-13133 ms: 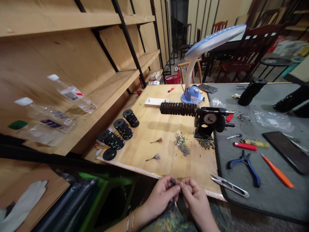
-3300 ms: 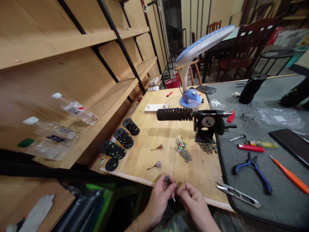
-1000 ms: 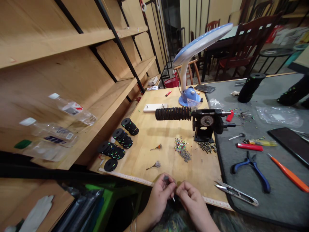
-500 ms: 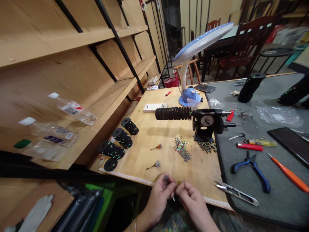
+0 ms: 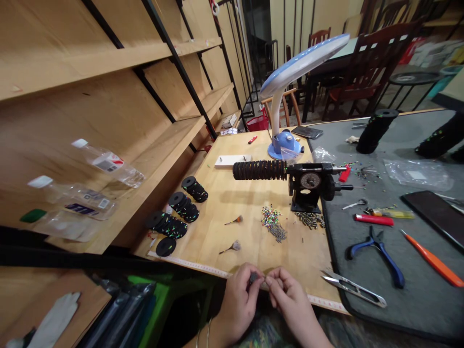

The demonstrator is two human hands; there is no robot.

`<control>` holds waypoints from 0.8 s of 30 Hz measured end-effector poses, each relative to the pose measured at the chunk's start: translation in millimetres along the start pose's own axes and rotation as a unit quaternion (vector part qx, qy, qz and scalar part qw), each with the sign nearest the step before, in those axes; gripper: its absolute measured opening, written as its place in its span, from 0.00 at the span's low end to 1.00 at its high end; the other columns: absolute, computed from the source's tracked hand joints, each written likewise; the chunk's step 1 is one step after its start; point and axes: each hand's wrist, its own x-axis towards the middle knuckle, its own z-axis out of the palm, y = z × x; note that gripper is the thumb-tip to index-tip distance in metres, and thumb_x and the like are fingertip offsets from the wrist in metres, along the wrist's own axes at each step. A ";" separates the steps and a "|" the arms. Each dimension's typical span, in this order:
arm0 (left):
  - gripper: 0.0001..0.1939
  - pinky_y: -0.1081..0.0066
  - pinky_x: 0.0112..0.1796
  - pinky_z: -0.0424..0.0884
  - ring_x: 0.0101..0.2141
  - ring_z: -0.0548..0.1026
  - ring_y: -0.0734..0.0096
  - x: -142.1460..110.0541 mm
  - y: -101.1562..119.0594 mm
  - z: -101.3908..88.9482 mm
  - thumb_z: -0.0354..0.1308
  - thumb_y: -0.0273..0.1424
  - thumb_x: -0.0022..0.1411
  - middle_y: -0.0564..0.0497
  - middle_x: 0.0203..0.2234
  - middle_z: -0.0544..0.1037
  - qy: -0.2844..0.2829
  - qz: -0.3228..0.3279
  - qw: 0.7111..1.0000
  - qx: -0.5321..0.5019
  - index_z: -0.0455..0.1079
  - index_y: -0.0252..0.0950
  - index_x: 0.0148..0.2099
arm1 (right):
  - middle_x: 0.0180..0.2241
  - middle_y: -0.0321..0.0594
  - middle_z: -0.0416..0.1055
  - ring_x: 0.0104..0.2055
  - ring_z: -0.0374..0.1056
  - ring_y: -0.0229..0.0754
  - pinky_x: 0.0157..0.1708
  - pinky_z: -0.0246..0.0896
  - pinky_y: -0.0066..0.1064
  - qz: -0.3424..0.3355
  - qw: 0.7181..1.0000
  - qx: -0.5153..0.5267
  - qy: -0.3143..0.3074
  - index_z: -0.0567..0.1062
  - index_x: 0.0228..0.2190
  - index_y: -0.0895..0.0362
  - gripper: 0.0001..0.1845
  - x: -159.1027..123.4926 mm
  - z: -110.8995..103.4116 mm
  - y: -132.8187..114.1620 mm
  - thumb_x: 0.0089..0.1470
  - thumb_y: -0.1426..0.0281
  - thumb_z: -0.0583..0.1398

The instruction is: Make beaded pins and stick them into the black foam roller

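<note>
The left hand (image 5: 237, 304) pinches a small dark piece (image 5: 253, 277) in its fingertips, with the right hand (image 5: 292, 303) curled just beside it, contact unclear. A slackened grip could let it fall past the bench (image 5: 300, 251) edge just below.

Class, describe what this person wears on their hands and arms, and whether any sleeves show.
The left hand and right hand are bare, with no gloves, and no sleeves show on the forearms. Two thin metal bangles circle the left wrist.
</note>
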 end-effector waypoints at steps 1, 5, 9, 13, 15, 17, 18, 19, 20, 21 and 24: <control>0.05 0.69 0.34 0.64 0.30 0.72 0.63 0.2 0.6 -2.2 0.56 0.30 0.63 0.47 0.28 0.76 -0.008 0.019 1.000 0.018 0.73 0.39 0.34 | 0.14 0.24 0.57 0.18 0.50 0.33 0.21 0.45 0.26 -0.006 1.000 -0.007 -0.001 0.67 0.28 0.56 0.23 0.0 -0.2 0.2 0.53 0.47 0.56; 0.09 0.68 0.36 0.63 0.32 0.72 0.61 0.8 2.8 -7.5 0.53 0.27 0.64 0.45 0.30 0.76 -0.053 0.072 0.995 0.048 0.75 0.41 0.37 | 0.15 0.25 0.58 0.18 0.53 0.34 0.21 0.48 0.26 -0.018 0.999 -0.035 -0.001 0.66 0.29 0.55 0.23 0.9 -0.9 -0.5 0.55 0.47 0.55; 0.09 0.67 0.39 0.63 0.35 0.72 0.60 2.6 4.8 -7.3 0.53 0.27 0.64 0.44 0.31 0.76 -0.086 0.078 0.993 0.029 0.75 0.39 0.37 | 0.16 0.27 0.59 0.19 0.56 0.35 0.23 0.50 0.27 -0.046 0.996 -0.076 0.004 0.65 0.27 0.55 0.23 2.3 -4.2 -3.0 0.56 0.48 0.53; 0.06 0.70 0.32 0.64 0.28 0.71 0.66 10.3 7.3 -4.9 0.59 0.33 0.61 0.48 0.27 0.74 -0.055 -0.039 0.993 -0.092 0.72 0.37 0.38 | 0.17 0.28 0.59 0.20 0.58 0.36 0.23 0.52 0.28 -0.066 0.992 -0.109 0.006 0.66 0.27 0.54 0.22 3.1 -8.8 -7.0 0.57 0.49 0.52; 0.11 0.72 0.28 0.64 0.25 0.69 0.70 16.0 9.3 -4.7 0.62 0.37 0.58 0.51 0.26 0.72 -0.073 -0.101 0.977 -0.173 0.71 0.35 0.40 | 0.18 0.30 0.61 0.21 0.59 0.38 0.24 0.53 0.28 -0.082 0.987 -0.139 0.015 0.67 0.26 0.54 0.22 3.2 -10.3 -10.1 0.57 0.49 0.53; 0.13 0.73 0.27 0.63 0.25 0.68 0.72 21.4 12.2 -5.4 0.63 0.39 0.56 0.52 0.25 0.72 -0.096 -0.120 0.966 -0.210 0.71 0.34 0.38 | 0.20 0.33 0.64 0.22 0.61 0.39 0.25 0.54 0.29 -0.102 0.979 -0.174 0.023 0.67 0.25 0.54 0.21 3.3 -10.8 -13.8 0.57 0.49 0.54; 0.13 0.74 0.27 0.62 0.25 0.68 0.72 23.6 13.8 -6.0 0.63 0.39 0.56 0.52 0.25 0.71 -0.102 -0.117 0.965 -0.210 0.71 0.33 0.36 | 0.20 0.34 0.65 0.23 0.61 0.39 0.26 0.55 0.29 -0.113 0.975 -0.192 0.023 0.68 0.25 0.53 0.21 3.2 -10.7 -15.7 0.57 0.50 0.54; 0.14 0.74 0.27 0.62 0.25 0.67 0.73 25.5 15.4 -6.6 0.63 0.39 0.56 0.52 0.24 0.71 -0.103 -0.110 0.967 -0.206 0.71 0.33 0.34 | 0.21 0.35 0.67 0.23 0.62 0.40 0.26 0.55 0.29 -0.123 0.970 -0.208 0.021 0.68 0.25 0.53 0.19 3.2 -10.5 -17.7 0.57 0.52 0.54; 0.14 0.74 0.27 0.62 0.25 0.66 0.73 27.0 17.1 -7.2 0.63 0.40 0.57 0.53 0.23 0.70 -0.102 -0.102 0.968 -0.203 0.70 0.33 0.32 | 0.21 0.35 0.68 0.23 0.63 0.40 0.26 0.55 0.29 -0.132 0.966 -0.224 0.016 0.69 0.25 0.53 0.18 3.2 -10.3 -19.6 0.58 0.54 0.54; 0.14 0.74 0.27 0.61 0.24 0.66 0.74 28.2 18.7 -7.6 0.62 0.40 0.57 0.54 0.22 0.69 -0.102 -0.095 0.969 -0.203 0.70 0.33 0.31 | 0.21 0.36 0.69 0.23 0.64 0.40 0.26 0.56 0.29 -0.141 0.961 -0.239 0.009 0.70 0.26 0.53 0.16 3.2 -10.1 -21.6 0.59 0.57 0.54; 0.15 0.75 0.25 0.59 0.22 0.62 0.77 31.0 22.8 -8.5 0.61 0.41 0.58 0.56 0.22 0.68 -0.101 -0.080 0.966 -0.223 0.68 0.34 0.31 | 0.24 0.37 0.72 0.25 0.67 0.41 0.27 0.57 0.29 -0.167 0.947 -0.276 -0.005 0.71 0.28 0.54 0.12 3.3 -10.6 -27.8 0.60 0.63 0.53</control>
